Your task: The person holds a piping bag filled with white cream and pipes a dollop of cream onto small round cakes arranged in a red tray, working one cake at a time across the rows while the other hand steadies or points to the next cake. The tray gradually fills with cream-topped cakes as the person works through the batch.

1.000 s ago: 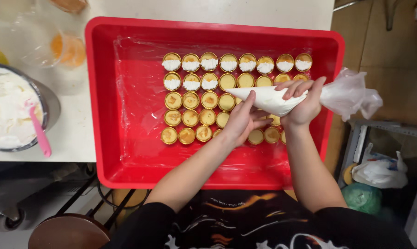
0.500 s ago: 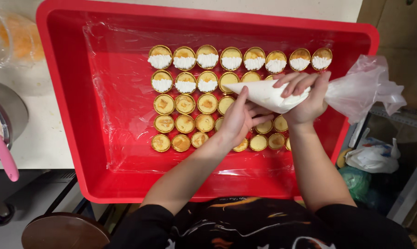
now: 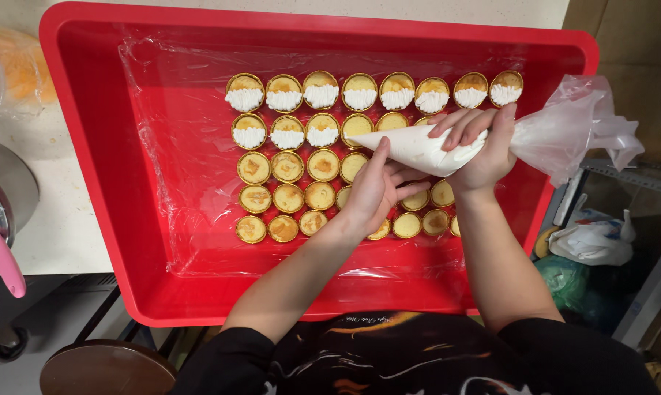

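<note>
A red plastic tray (image 3: 89, 183) lined with clear film holds several rows of small round tarts in gold foil cups (image 3: 290, 197). The top row and the left part of the second row carry white cream (image 3: 321, 95). My right hand (image 3: 480, 143) grips a clear piping bag (image 3: 425, 150) filled with white cream, its tip pointing left over a second-row tart (image 3: 357, 126). My left hand (image 3: 378, 192) supports the bag from beneath near the tip. Both hands cover some tarts.
The tray sits on a pale counter (image 3: 59, 227). A metal bowl with a pink spatula (image 3: 1, 252) is at the left edge, a clear bag of orange food (image 3: 19, 69) at the top left. A round stool (image 3: 107, 369) stands below; bags lie on the floor at right (image 3: 594, 241).
The view has moved closer and shifted right, so the bowl has slid mostly out of view. The bag tip stays over the second row; the hands have barely moved.
</note>
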